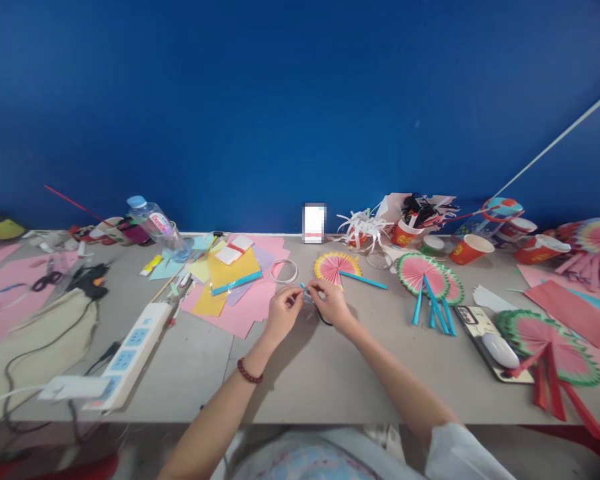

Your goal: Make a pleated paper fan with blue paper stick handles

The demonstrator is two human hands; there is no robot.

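Close together above the middle of the table are my left hand (286, 311) and my right hand (331, 301). The fingers of both are pinched at a small blue paper strip (304, 287), which is mostly hidden by the fingertips. Just behind my right hand lies a pleated paper fan (334, 267), pink with a yellow rim, and a blue folded strip (365, 279) stretches right from it. Beneath my right hand a dark curved loop shows in part; I cannot tell what it belongs to. Left of the fan lies a roll of tape (284, 271).
Coloured paper sheets (235, 267) and a power strip (135, 353) lie to the left, near a plastic bottle (155, 223). On the right are more paper fans (423, 277), a phone (473, 327) with a white mouse (500, 350), and red paper cups (471, 249). A blue partition (290, 113) stands behind.
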